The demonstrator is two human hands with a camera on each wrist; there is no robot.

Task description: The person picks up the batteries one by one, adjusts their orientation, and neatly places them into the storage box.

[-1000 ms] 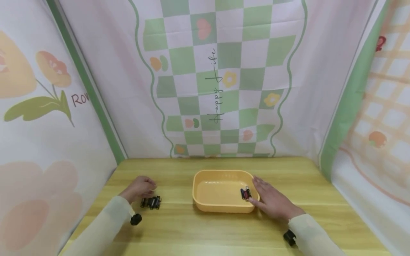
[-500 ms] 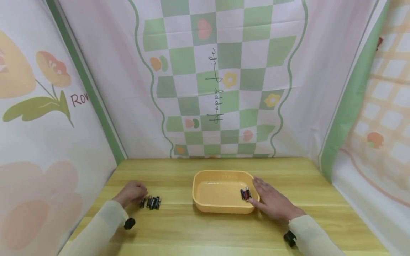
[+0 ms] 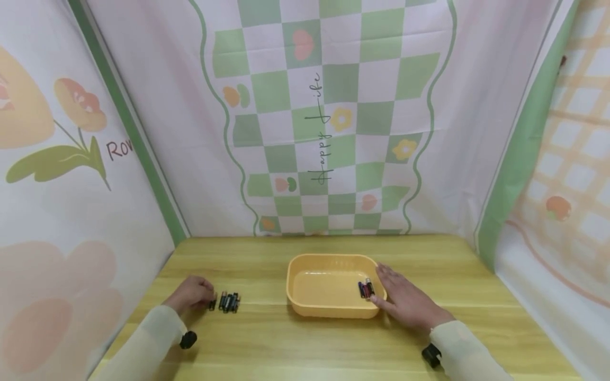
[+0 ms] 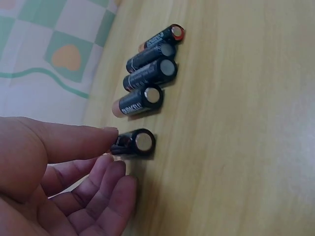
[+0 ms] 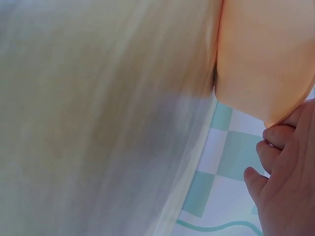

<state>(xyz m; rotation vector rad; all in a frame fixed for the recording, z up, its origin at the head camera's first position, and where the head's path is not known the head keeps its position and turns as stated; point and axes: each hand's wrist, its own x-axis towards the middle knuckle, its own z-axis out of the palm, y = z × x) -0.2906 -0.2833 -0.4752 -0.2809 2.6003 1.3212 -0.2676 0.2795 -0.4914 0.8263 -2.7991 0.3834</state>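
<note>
My left hand (image 3: 193,292) is at the left of the table. Its thumb and index finger pinch the end of a dark AA battery (image 4: 140,142), the nearest in a row; the other fingers are loosely bent below. Beyond it lie several more batteries (image 4: 140,101) side by side, one marked Duracell. My right hand (image 3: 405,299) rests with fairly straight fingers against the right side of a yellow plastic basin (image 3: 333,311), thumb at the near rim. Inside the basin, near that hand, lie a few small batteries (image 3: 366,289).
The wood-grain table (image 3: 267,344) runs back to a checkered curtain (image 3: 324,121). Printed cloth walls (image 3: 62,211) stand at either side. A black wrist camera (image 3: 188,339) sits under the left sleeve, another camera (image 3: 431,355) under the right.
My left hand has moved left and slightly nearer, from over the battery row to its left end, where it now pinches the end battery. The right hand and basin stay put.
</note>
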